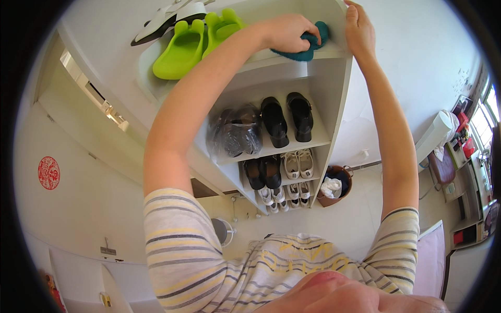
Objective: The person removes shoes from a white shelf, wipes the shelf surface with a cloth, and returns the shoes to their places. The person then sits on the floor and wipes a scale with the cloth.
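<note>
My left hand (pixel 291 34) is closed around a bunched teal cloth (pixel 297 54), which lies on the top visible shelf of a white shoe cabinet (pixel 339 94). At that cabinet's right side panel is my right hand (pixel 360 31), its fingertips hooked over the upper edge. Lime-green clogs (pixel 178 58) stand left of the cloth, partly behind my left forearm. White shoes with dark soles (pixel 158 25) are beyond them. One shelf down, black shoes (pixel 274 121) stand beside footwear wrapped in clear plastic (pixel 238 135).
Lower shelves hold black shoes (pixel 263 172) and pale sneakers (pixel 298 164). A brown basket (pixel 336 195) with white and dark cloth stands on the floor right of the cabinet. A round stool (pixel 222 231) is below left; a white door (pixel 78 203) is at the left.
</note>
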Demonstrator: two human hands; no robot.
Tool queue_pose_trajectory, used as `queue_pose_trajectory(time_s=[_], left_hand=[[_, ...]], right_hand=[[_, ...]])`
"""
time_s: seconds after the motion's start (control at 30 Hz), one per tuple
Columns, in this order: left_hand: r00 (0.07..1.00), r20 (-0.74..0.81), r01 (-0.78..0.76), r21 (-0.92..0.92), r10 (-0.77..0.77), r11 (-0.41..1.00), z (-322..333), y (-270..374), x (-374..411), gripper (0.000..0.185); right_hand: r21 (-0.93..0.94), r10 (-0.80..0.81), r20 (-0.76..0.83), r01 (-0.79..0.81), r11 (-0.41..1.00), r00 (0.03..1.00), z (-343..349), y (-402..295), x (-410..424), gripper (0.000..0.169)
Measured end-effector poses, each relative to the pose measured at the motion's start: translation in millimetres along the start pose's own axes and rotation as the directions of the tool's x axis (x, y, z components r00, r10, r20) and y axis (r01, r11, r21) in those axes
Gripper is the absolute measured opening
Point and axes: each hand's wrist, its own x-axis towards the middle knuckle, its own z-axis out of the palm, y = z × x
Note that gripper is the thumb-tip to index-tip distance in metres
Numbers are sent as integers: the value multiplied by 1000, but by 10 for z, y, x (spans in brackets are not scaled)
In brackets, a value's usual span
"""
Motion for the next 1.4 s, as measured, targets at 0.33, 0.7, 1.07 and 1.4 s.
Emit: queue_pose_trajectory(time_s=[0.33,0.7,1.07,1.4], left_hand=[[908,-373,-34,385,189,922,346,416,-1101,34],[778,-609,-95,-352,-151,931,271,470,-1161,24],[564,-806,117,-136,-179,984,-725,-210,-1188,36],[594,-557,672,-53,-581,739,-1111,-956,-1325,32]], right_hand=[[4,-506,34,506,863,862,-227,-797,-436,27],[487,-258,501,-23,873,826,-111,-1108,-903,67],[636,121,695,-684,358,709,568,-1124,63,42],[193,116,674,-326,925,730,1775,-1110,1051,26]])
